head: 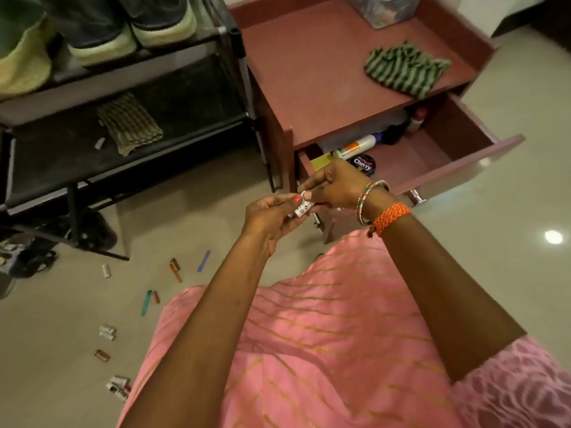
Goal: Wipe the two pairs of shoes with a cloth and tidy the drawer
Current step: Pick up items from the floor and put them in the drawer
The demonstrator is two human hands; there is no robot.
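Observation:
My left hand (272, 217) and my right hand (333, 183) both pinch a small white printed paper packet (302, 209) in front of the open drawer (457, 162) of a reddish-brown cabinet. Inside the drawer lie a white bottle (355, 146), a black Cherry polish tin (364, 163), a yellow item (321, 160) and other bottles at the back. A green striped cloth (404, 67) rests on the cabinet top. A pair of dark shoes with pale soles (129, 35) stands on the top shelf of the black rack.
A folded striped cloth (128, 123) lies on the rack's (40, 168) lower shelf. Several small packets and sticks (176, 268) are scattered over the tiled floor at the left. Dark sandals (34, 257) sit under the rack. A clear container (386, 7) stands at the cabinet's back.

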